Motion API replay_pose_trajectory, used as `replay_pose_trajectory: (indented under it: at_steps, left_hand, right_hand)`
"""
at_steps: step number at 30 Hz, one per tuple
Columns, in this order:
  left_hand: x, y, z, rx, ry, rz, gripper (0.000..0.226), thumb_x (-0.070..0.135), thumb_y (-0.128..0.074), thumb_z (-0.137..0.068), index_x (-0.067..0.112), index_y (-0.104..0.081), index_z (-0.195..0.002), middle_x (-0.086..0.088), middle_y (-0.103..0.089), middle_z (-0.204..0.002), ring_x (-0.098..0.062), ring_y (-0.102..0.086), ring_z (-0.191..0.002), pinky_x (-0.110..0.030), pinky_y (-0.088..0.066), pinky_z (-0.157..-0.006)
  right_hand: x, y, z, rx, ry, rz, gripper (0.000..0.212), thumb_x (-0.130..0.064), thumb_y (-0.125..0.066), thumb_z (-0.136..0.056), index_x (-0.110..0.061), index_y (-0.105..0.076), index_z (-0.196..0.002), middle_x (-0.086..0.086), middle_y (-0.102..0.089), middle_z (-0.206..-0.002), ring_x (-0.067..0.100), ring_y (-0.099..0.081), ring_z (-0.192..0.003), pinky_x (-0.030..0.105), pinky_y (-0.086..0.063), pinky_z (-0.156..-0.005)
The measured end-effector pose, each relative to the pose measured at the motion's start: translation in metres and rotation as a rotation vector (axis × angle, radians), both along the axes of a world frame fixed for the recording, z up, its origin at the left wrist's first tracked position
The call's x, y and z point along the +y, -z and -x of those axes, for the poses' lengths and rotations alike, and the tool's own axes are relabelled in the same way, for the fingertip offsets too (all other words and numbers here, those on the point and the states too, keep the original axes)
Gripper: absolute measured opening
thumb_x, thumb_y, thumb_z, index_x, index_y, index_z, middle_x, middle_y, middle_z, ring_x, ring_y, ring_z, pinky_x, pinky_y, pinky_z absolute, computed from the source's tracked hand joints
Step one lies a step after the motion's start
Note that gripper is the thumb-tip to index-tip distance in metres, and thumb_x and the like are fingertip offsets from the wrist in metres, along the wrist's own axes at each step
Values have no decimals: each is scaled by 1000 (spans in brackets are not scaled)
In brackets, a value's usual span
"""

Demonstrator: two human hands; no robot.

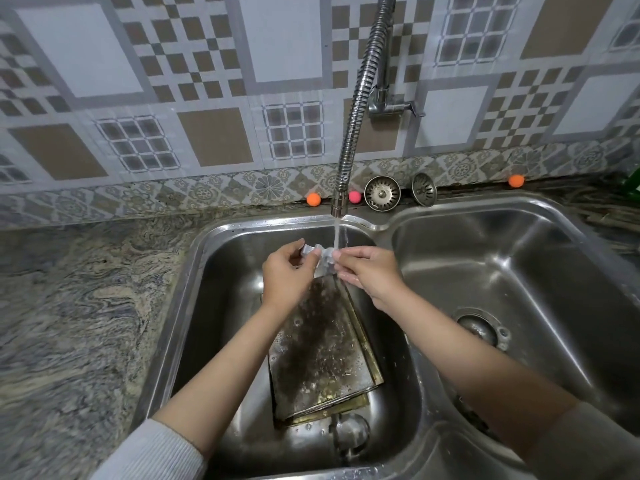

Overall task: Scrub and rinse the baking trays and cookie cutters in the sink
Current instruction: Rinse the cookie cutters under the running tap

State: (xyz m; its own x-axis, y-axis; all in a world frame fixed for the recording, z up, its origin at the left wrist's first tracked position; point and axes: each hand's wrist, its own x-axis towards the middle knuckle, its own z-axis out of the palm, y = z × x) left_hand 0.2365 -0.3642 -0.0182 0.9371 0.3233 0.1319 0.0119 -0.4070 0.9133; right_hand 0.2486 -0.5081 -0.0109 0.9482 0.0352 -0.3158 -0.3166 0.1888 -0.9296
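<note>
Both hands hold a metal cutter (pixel 320 259) under water running from the tap (pixel 360 102) above the left basin (pixel 221 271): the left hand (pixel 289 273) pinches its left edge, the right hand (pixel 369 271) pinches its right edge. Below, stained trays (pixel 322 351) lie stacked on the basin floor.

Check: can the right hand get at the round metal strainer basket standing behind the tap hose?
Probably yes. The right hand is busy, pinching the silver cookie cutter with the left hand. Once freed, open counter leads to the strainer basket.
</note>
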Motion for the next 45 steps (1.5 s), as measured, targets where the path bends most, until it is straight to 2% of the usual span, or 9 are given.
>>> replay_pose_trajectory:
  at_steps: [4,11,14,20,23,26,32,40,45]
  left_hand:
    - [-11,0,-2,13,41,-1,47,30,-69,-84,5,-60,-124,-4,-68,-112,-8,-62,-95,-17,-45,-84]
    - [-29,-1,-7,-72,211,2,24,7,-58,-89,12,-68,-111,9,-70,-97,6,-63,-86,-14,-50,-81]
    - [-32,-2,-6,-73,268,46,33,0,-59,-87,17,-64,-115,18,-65,-89,13,-60,-77,-9,-47,-77]
    - [-26,0,-5,-38,306,72,56,1,-75,-75,37,-55,-114,8,-62,-82,1,-57,-72,-18,-49,-77]
    - [-23,3,-7,-50,303,1,64,6,-80,-70,35,-55,-120,-2,-61,-93,-4,-56,-76,-21,-49,-79]
    - [-24,2,-6,-48,300,1,64,7,-80,-70,34,-55,-122,2,-57,-86,-1,-53,-72,-16,-47,-75]
    - [-19,-2,-4,-23,279,6,59,7,-73,-80,8,-51,-134,2,-63,-100,3,-58,-77,-7,-47,-76]
    - [4,-7,0,-65,150,-22,45,8,-73,-80,5,-60,-124,3,-66,-97,14,-58,-72,-1,-43,-71]
    - [6,-12,-2,-84,123,-57,37,13,-71,-83,7,-64,-119,3,-67,-96,7,-59,-78,0,-43,-73]
  right_hand:
    - [-11,2,0,25,17,-14,7,-12,-73,-80,-8,-69,-85,6,-71,-75,10,-67,-70,27,-57,-79]
    - [-42,-11,-5,10,101,-14,5,-12,-69,-84,-17,-69,-86,4,-71,-82,10,-66,-68,22,-56,-64]
    - [-46,-15,-8,-12,106,7,8,-14,-68,-85,-21,-69,-87,2,-69,-80,9,-64,-63,26,-58,-68]
    - [-39,-19,-12,-32,102,76,4,-22,-69,-85,-21,-66,-84,5,-67,-73,9,-63,-58,21,-56,-57]
    - [-36,-18,-14,-51,96,129,10,-26,-67,-87,-18,-64,-82,6,-65,-68,5,-61,-51,21,-55,-53]
    - [-37,-16,-16,-63,94,179,12,-27,-66,-88,-17,-63,-82,6,-65,-66,3,-60,-47,21,-55,-51]
    - [-32,-13,-18,-70,101,201,19,-28,-64,-89,-14,-63,-77,6,-66,-66,4,-59,-46,20,-53,-49]
    - [-4,-10,-22,-32,63,181,18,-26,-64,-89,-15,-64,-75,3,-67,-67,6,-60,-51,20,-50,-49]
    - [-2,-16,-25,-34,57,159,18,-24,-63,-90,-14,-62,-75,2,-65,-66,6,-60,-53,23,-54,-57]
